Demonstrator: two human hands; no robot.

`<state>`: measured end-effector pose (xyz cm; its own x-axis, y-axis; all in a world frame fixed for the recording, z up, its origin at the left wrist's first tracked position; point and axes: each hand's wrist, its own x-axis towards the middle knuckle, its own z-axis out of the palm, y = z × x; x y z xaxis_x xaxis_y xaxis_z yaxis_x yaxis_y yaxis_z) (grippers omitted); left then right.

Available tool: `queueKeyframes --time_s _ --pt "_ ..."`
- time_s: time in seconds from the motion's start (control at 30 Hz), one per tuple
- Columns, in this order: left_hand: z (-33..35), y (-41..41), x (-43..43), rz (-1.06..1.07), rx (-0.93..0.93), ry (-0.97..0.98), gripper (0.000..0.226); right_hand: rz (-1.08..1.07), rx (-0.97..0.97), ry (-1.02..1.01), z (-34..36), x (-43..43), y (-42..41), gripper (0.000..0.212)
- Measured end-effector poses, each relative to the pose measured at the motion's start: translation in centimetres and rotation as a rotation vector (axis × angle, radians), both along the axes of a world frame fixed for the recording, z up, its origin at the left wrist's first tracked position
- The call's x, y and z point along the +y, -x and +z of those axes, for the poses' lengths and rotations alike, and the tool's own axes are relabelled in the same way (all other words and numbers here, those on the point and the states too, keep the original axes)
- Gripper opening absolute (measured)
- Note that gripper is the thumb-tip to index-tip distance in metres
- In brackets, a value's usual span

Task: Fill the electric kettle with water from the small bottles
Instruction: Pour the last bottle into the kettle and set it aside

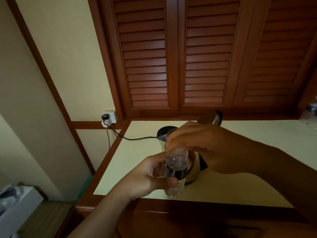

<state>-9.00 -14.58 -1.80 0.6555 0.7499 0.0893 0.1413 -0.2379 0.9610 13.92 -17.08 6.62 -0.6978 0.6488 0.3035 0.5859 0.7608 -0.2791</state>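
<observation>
L hand grips the small bottle round its mid body, fingers & thumb wrapped over the dark label, keeping it upright at the counter's front edge. Can't tell if the base touches the top. R hand sits over the bottle w/ fingers curled down, fingertips pinching the pale cap. The cap is on the neck; can't tell if it's loosened. The bottle is clear plastic, and the water level is hard to read in the dim light.

The electric kettle stands on the pale counter right behind the bottle, mostly hidden by both hands. Its lid is tipped up at the back, and a bit of metal body shows btwn the bottle & R palm. A black cord runs from the kettle's left side across the counter to a wall socket w/ a plug in it. Behind the counter are brown louvred doors. At the far right edge there's clear plastic stuff, too blurred to tell. Btm left, a white box sits on a lower wooden surface.
</observation>
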Motion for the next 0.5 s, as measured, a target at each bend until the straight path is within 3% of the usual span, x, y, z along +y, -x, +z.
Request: queueKeyframes --time_s 0.2,0.33,0.5 --pt "-0.7 0.6 0.1 -0.014 -0.054 0.023 0.042 -0.034 0.108 -0.121 -0.4 -1.1 -0.2 0.041" --pt "-1.0 0.8 0.0 0.05 -0.137 0.016 0.039 -0.248 0.319 -0.126 -2.3 -1.5 -1.6 0.03" --pt "-2.0 1.2 0.4 0.166 -0.178 -0.017 0.041 -0.451 0.654 0.026 -7.3 -2.5 -2.6 0.015"
